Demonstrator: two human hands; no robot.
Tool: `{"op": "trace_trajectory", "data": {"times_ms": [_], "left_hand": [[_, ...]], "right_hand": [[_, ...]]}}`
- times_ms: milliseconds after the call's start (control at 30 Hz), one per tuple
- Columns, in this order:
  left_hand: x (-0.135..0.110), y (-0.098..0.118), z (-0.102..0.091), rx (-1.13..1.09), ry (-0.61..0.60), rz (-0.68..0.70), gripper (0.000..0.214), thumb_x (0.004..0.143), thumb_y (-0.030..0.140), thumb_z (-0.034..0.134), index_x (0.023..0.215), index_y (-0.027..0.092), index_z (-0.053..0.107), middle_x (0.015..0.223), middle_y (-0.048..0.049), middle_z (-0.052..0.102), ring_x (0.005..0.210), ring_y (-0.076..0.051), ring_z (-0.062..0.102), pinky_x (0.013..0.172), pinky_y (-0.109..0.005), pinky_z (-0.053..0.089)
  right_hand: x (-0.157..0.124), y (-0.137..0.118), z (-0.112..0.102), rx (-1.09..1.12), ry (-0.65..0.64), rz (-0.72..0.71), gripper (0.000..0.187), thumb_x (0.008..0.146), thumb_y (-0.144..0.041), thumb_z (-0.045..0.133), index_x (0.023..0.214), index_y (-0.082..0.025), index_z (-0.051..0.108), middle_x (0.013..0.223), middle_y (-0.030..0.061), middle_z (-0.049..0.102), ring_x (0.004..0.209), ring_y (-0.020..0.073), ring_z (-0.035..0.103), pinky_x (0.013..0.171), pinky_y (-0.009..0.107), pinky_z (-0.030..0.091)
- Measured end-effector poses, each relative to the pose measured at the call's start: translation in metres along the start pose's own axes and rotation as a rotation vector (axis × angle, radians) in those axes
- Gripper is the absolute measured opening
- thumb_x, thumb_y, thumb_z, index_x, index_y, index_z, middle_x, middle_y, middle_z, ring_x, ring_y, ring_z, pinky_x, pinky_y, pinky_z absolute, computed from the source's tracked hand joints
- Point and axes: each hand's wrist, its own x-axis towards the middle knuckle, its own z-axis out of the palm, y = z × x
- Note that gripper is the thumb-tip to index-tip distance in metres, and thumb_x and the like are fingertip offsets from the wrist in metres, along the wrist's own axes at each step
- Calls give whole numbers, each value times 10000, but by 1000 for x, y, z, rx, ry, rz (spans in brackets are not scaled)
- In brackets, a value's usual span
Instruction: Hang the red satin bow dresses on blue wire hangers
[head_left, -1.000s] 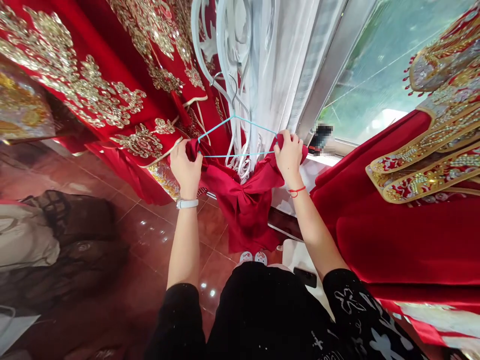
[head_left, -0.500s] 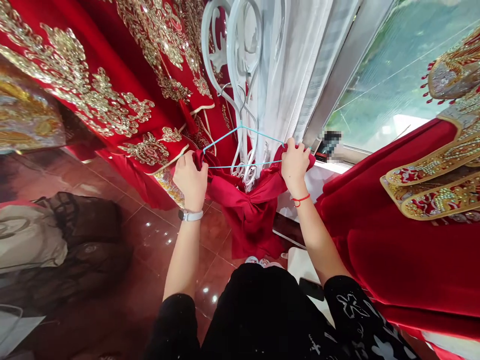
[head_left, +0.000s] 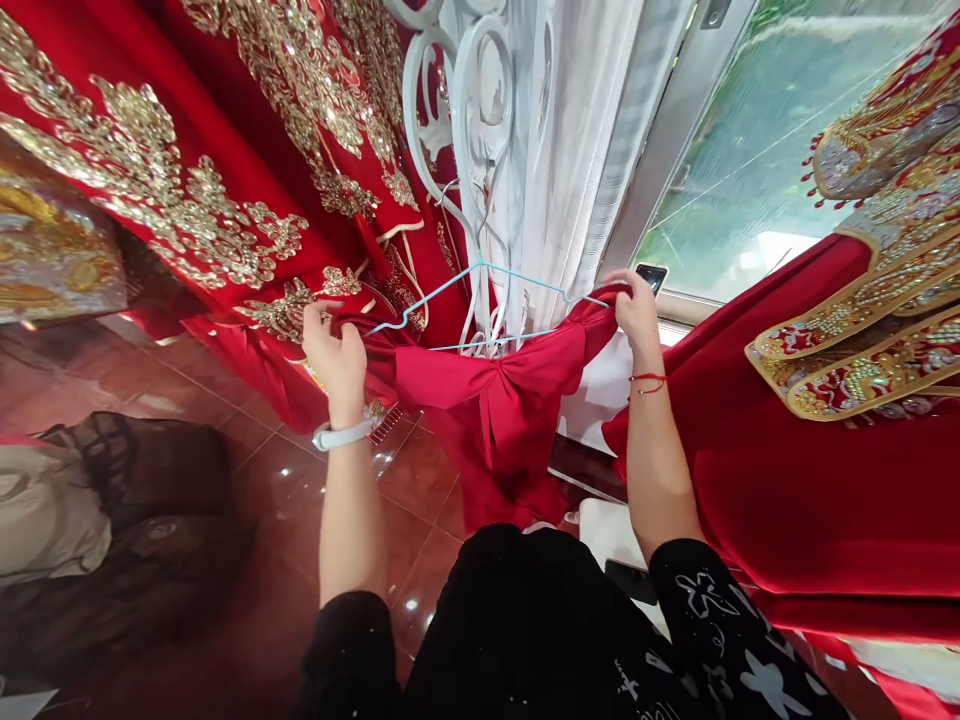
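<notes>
A plain red dress [head_left: 499, 415] hangs in front of me on a thin light-blue hanger [head_left: 442, 287]. The hanger's metal hook is up against a white scrolled metal frame [head_left: 486, 110]. At the left, my left hand [head_left: 334, 350] grips the upper edge of the dress, thumb and fingers closed on the cloth beyond the hanger's end. My right hand [head_left: 636, 308] pinches the dress's other upper corner, past the right end of the hanger. Between my hands the cloth is spread wide, with a gathered knot at its middle. Its lower part falls toward the floor.
Red garments with gold sequin embroidery [head_left: 202, 210] crowd the left. More embroidered red clothing [head_left: 862, 390] hangs at the right, near a window [head_left: 757, 200]. Dark bags [head_left: 150, 480] lie on the tiled floor [head_left: 409, 480]. A phone [head_left: 630, 580] rests on a white surface below my right arm.
My hands have moved apart, left hand to the left and right hand to the right. The dress's top is stretched wider, its edges now out past the hanger's ends.
</notes>
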Motion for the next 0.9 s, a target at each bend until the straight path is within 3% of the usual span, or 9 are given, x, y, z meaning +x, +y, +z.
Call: {"op": "trace_trajectory", "data": {"times_ms": [100,167,333,500,567,667,733,800,900], "left_hand": [[-24,-14,12,-91,206,-68,393,759,-11,430,1083,128,605,1142,-110,684,990,-186,669,934,-309,524],[-44,-23,21,-82,221,-106,349,770,6,429,1034,129,621,1105,-115,697,1019,-196,662,957,-317,515],[-82,-45,25,17,10,-124,283,825,100,466,1007,163,674,1043,-93,709,1001,-218,650,988,-370,500],[-101,-53,14,172,-154,-153,298,857,179,512,1058,202,731,982,-88,669,914,-241,619,951,-405,493],[-106,-53,13,235,-152,-205,316,881,198,506,1094,217,739,1023,-101,654,904,-250,615,922,-412,496],[-113,-55,16,365,-78,-259,304,885,214,515,1064,212,761,1151,-147,641,1039,-309,599,957,-459,479],[-117,-59,18,417,-73,-254,291,874,209,514,1010,197,771,1114,-157,661,1063,-328,590,976,-480,467],[-118,-63,19,384,-100,-257,303,860,193,489,978,184,768,968,-133,691,953,-297,612,940,-456,481],[-117,-71,14,230,-91,-309,318,823,192,468,965,167,752,818,-78,698,752,-222,615,811,-368,504]], "right_hand": [[-21,20,1,134,36,54,286,730,-189,429,779,-199,711,879,73,764,887,225,689,891,371,543],[-42,27,2,105,56,85,293,721,-244,464,788,-187,744,883,90,783,903,243,698,895,379,543],[-87,39,6,-32,-10,220,313,759,-359,539,775,-156,777,858,122,792,851,274,692,808,366,530],[-97,52,5,-127,-52,368,224,757,-298,537,642,-194,698,783,119,749,938,285,669,886,376,509],[-95,57,5,-24,-83,495,166,718,-267,580,568,-216,630,738,112,724,985,288,665,913,382,518],[-94,61,4,187,-180,637,185,730,-279,591,553,-224,589,669,70,700,876,250,701,842,370,571],[-96,62,5,314,-207,644,173,765,-317,591,635,-216,645,720,56,734,795,208,711,791,352,597],[-99,62,5,516,-164,623,151,739,-348,682,757,-202,718,836,64,781,746,173,699,764,337,608],[-98,60,7,757,-25,533,386,605,-380,871,924,-184,779,1013,93,809,709,151,676,749,356,616]]}}
